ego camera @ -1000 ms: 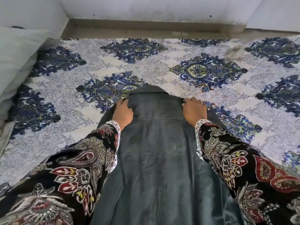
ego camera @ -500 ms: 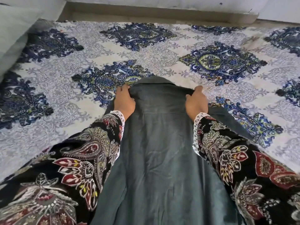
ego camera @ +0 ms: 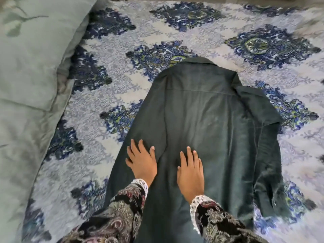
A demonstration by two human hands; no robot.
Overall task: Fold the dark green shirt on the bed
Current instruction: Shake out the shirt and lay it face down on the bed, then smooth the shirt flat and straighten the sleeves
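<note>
Shirt [ego camera: 201, 111]: dark green, lies back-up and lengthwise on the bed [ego camera: 108, 95], collar at the far end, hem toward the person and out of frame.
Shirt, left side: edge turned in over the back, its fold running down to the left hand.
Shirt, right side: sleeve [ego camera: 259, 109] bunched just beside the shoulder; the blur there is too heavy to tell how it is folded.
Left hand [ego camera: 142, 160]: flat, palm down, fingers spread, pressing the shirt's left edge; grips nothing.
Right hand [ego camera: 191, 169]: flat, palm down, fingers nearly together, on the shirt's middle, just beside the left hand; grips nothing.
Pillow [ego camera: 33, 71]: pale green, well left of the shirt, apart from it.
Cuffs: white lace, patterned dark sleeves, both over the shirt's near end.
</note>
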